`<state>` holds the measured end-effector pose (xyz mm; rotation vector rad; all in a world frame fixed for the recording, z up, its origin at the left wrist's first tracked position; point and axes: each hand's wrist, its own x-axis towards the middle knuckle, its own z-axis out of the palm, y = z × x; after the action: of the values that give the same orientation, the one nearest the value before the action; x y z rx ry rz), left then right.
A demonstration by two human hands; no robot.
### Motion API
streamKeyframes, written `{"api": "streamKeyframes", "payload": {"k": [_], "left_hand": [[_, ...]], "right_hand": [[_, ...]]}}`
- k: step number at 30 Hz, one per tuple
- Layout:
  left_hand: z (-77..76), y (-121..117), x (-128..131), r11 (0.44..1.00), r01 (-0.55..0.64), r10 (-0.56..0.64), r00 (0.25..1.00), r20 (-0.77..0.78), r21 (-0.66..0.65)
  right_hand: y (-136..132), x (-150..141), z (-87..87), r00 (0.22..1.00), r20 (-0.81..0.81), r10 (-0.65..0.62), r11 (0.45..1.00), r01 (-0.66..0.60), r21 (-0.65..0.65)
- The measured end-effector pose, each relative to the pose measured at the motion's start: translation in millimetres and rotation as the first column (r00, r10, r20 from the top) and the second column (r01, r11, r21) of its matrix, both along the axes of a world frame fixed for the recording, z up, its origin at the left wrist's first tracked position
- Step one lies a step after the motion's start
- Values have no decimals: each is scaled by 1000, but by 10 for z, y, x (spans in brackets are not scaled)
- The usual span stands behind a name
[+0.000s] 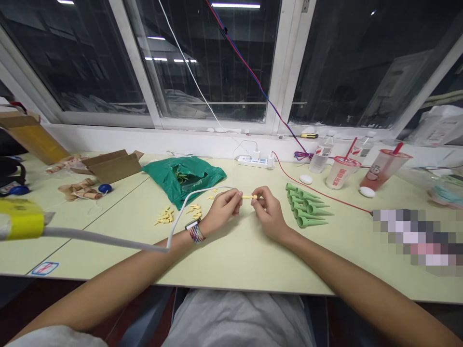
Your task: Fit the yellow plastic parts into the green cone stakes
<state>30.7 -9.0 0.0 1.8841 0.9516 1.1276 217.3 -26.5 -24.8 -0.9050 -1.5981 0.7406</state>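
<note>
Over the middle of the table, my left hand (224,208) and my right hand (267,212) pinch opposite ends of a small yellow stick-like piece (248,196). Its exact kind is too small to tell. Left of my left hand lie two groups of similar yellow pieces, a pile (165,216) and a looser cluster (195,210), with a few more bits near the bag. Several pale green cones (307,207) are lined up to the right of my right hand. A green plastic bag (188,176), its mouth open, holds green items behind the yellow pieces.
A grey cable (108,237) crosses in front of my left forearm. Behind are a power strip (255,162), drink cups (342,172) and bottles (321,153). A cardboard box (114,166) and wooden toys with a blue ball (105,188) lie left. A blurred object (415,236) lies right.
</note>
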Motion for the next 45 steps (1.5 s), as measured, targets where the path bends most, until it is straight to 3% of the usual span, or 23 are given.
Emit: {"api": "streamKeyframes", "payload": {"k": [4, 7, 11, 13, 17, 20, 24, 30, 39, 42, 45], "left_hand": [[48, -72, -54, 987, 17, 9, 987, -161, 159], [120, -191, -160, 922, 66, 87, 925, -369, 383], [196, -375, -493, 866, 170, 146, 813, -563, 471], [227, -441, -760, 887, 89, 196, 816, -544, 453], [300, -435, -1393, 917, -202, 358, 793, -493, 343], [324, -319, -1807, 870, -362, 491, 690, -531, 334], [266, -180, -2151, 848, -423, 521, 559, -645, 319], [158, -149, -2320, 893, -366, 434, 555, -710, 260], [85, -81, -2404, 897, -375, 427, 605, -673, 233], [69, -89, -2370, 893, -385, 438, 625, -646, 233], [62, -112, -2283, 910, -358, 407, 678, -611, 210]], "right_hand": [[72, 12, -13, 989, -141, -34, 994, 20, -105], [140, 14, -53, 982, -173, -82, 982, 49, -184], [184, -16, -128, 998, 24, -59, 988, 62, -139], [170, -75, -155, 985, 171, -25, 998, 34, -49], [135, -360, -165, 938, 341, 57, 997, -71, 31], [180, -693, -148, 919, 378, 117, 989, -142, 39], [304, -1069, -106, 879, 452, 149, 975, -208, 82], [377, -1229, -87, 833, 546, 95, 962, -217, 164], [457, -1233, -173, 901, 423, 102, 986, -147, 76], [556, -1186, -210, 944, 329, 25, 994, -57, 88], [694, -1100, -224, 937, 336, -96, 989, 52, 139]]}}
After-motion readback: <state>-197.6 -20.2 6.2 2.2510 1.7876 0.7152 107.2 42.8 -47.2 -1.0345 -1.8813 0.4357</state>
